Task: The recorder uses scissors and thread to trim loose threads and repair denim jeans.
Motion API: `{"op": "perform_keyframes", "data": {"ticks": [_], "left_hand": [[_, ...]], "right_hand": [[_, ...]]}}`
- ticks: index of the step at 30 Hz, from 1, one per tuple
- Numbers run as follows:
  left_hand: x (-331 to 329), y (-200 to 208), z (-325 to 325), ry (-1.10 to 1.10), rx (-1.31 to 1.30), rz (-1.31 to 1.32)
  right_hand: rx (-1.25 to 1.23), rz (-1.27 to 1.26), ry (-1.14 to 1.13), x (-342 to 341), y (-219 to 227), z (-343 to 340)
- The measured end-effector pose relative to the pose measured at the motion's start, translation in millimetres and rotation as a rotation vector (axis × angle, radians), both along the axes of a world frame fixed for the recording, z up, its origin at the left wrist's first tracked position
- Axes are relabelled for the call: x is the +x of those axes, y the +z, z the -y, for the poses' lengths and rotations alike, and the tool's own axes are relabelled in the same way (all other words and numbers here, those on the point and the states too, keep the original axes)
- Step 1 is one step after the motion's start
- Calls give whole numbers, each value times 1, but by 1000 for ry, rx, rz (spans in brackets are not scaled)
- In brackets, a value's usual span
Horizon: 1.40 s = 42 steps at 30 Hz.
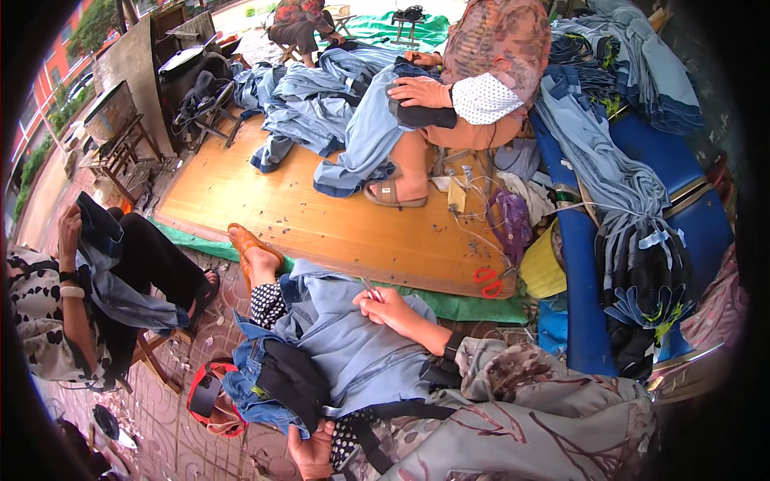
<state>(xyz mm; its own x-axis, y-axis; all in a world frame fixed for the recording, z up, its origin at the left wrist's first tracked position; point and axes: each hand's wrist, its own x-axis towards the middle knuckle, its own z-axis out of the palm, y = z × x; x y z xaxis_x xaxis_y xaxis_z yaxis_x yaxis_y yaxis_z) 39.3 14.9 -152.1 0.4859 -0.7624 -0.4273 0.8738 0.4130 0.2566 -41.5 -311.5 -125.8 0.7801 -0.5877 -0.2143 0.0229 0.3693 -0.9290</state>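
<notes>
Clock centred on the light-blue denim garment, 12 toward the top of the view. We find it spread over the person's lap, its bunched end with a black cloth panel at 8 o'clock.

Risks, our judgement: the slim metal hand tool could nick or snag the denim if the loose folds shift under its tip. The bunched end could slide toward the paving at 9 o'clock, since mainly the left grip restrains it.

Pose: right hand at 2 o'clock, over the garment, fingers curled and clamped on the tool, which points up and left. Left hand at 7 o'clock, low, fingers pinched together on the garment's near edge.

Outward: red bag near 8; a seated co-worker at 9, holding denim; wooden board at 12; red-handled scissors on it at 2.
</notes>
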Motion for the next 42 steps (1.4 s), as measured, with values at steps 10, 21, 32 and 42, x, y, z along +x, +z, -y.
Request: {"op": "perform_keyframes", "data": {"ticks": [10,21,32,42], "left_hand": [[-1,8,6,-21,27,-24],[0,13,8,-20,-57,-11],[0,14,11,-11,-26,1],[2,19,6,-18,101,-45]], "right_hand": [[-11,-11,4,-4,5,0],[-9,-6,-7,-3,7,-1],[-14,-12,0,-4,7,2],[-5,-2,-8,-5,6,0]]}}
